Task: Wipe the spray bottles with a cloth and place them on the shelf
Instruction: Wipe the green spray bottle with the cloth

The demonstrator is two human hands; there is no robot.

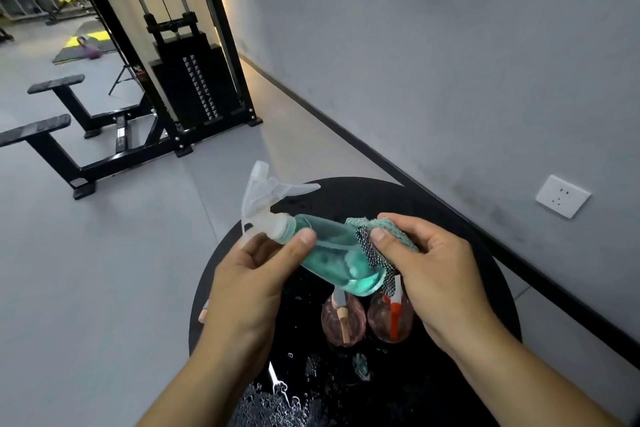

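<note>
- teal spray bottle (332,253) held tilted above round black bench (460,253), nozzle far-left
- left hand (249,284) fingers curled round its neck
- right hand (433,270) fingers pinch cloth (381,236) against bottle
- two pink bottles (343,321) on bench, below

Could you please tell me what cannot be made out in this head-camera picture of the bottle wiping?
- Shelf: not in the head view.
- Two pink bottles: their tops are hidden behind the teal bottle and right hand.
- Item at the table's left edge: mostly behind the left hand.
- Cloth: bunched under the right hand's fingers.
</note>
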